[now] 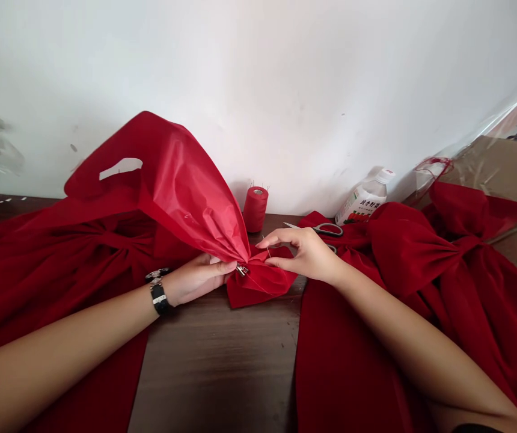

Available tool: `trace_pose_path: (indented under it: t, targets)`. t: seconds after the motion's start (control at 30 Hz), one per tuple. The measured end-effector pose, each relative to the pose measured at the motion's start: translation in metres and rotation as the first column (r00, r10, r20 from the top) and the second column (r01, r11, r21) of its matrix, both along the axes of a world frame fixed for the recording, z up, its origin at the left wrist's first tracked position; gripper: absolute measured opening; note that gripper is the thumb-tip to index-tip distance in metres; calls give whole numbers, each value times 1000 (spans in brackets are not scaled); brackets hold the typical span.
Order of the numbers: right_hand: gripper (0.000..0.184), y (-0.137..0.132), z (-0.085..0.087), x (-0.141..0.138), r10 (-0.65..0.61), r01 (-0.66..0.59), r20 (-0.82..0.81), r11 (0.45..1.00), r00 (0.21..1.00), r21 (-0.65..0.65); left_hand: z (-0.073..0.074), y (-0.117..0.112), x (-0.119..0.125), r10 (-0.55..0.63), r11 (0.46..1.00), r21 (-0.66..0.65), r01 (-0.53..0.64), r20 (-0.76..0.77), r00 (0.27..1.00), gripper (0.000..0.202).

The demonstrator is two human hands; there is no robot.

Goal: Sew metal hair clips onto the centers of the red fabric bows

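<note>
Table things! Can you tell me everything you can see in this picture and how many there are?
Wooden table: 1, brown, under everything
Wall: 1, white, behind the table
Big fabric bows: 2, red, one at each side of the table
Shiny plastic bag: 1, red, held up mid-table
Small fabric piece: 1, red, mid-table
Metal clip: 1, silver, on the bag's gathered end
Thread spool: 1, red, at the back, pins in its top
Scissors: 1 pair, silver and grey, right of the spool
Plastic bottle: 1, white, by the wall
Cardboard: 1 sheet, brown, far right
Black wristband: 1, black, on the left wrist
Left hand: 1, holding the bag
Right hand: 1, touching the small piece
</note>
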State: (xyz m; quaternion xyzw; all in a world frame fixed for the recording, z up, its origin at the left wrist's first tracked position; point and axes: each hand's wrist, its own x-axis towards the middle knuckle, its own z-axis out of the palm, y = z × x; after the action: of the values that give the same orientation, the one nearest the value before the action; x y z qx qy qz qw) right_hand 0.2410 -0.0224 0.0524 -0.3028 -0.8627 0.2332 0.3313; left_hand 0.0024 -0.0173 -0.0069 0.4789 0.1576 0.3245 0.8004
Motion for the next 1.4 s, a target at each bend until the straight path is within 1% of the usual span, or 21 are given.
trace_pose_path:
  t: [0.1, 0.17, 0.23, 0.33, 0.47, 0.57, 0.63, 0.7, 0.77, 0.93, 1.03, 1.17, 1.23, 1.33, 1.4]
  targets:
    - [3, -4, -2, -5, -10, 7, 12, 982, 1000, 186, -1, -1, -1, -112, 992, -49, 112, 18, 994, 30]
    - [2, -7, -3, -8, -7, 2, 20, 965, 1000, 261, 0, -2, -1, -158, 984, -74, 161, 42, 987, 32]
    - [3, -8, -4, -11, -10, 3, 20, 956, 1000, 295, 2, -4, -1, -171, 980, -95, 176, 63, 983, 34]
    - [4, -10, -8, -13, -17, 12, 12, 937, 1000, 350, 4, -6, -2, -156, 978, -132, 162, 57, 986, 40]
    - [8, -10, -11, -14, -30, 5, 51, 898, 998, 439, 4, -6, -4, -76, 979, -185, 81, 32, 997, 47]
    - [10, -10, -10, -14, -18, -21, 80, 886, 997, 462, 5, -6, -5, -43, 981, -187, 46, 15, 999, 48]
    - [12, -11, -9, -15, -21, -24, 91, 885, 996, 464, 5, -6, -6, -82, 983, -163, 80, -2, 997, 41]
    - [14, -13, -8, -17, -42, -14, 109, 884, 993, 467, 4, -5, -7, -144, 981, -137, 139, -28, 989, 35]
    - [17, -15, -7, -19, -68, -4, 136, 882, 988, 472, 3, -4, -8, -192, 975, -125, 184, -55, 980, 34]
    - [22, -20, -9, -23, -152, 49, 179, 878, 972, 476, 1, -2, -7, -206, 973, -131, 191, -117, 971, 38]
    - [19, -17, -14, -22, -206, 114, 166, 890, 964, 442, 2, -3, -3, -158, 978, -157, 137, -133, 978, 34]
    - [9, -9, -17, -17, -228, 193, 95, 939, 969, 283, 3, -4, 1, -22, 987, -158, 6, -103, 994, 26]
    - [7, -6, -17, -16, -209, 194, 48, 957, 977, 215, 4, -4, 1, 10, 987, -158, -21, -73, 997, 26]
    - [6, -3, -17, -14, -162, 162, -10, 976, 987, 147, 5, -2, 0, 49, 980, -193, -56, -42, 998, 23]
    - [9, -1, -16, -13, -132, 135, -38, 987, 990, 89, 6, -2, -1, 69, 977, -198, -75, -35, 997, 23]
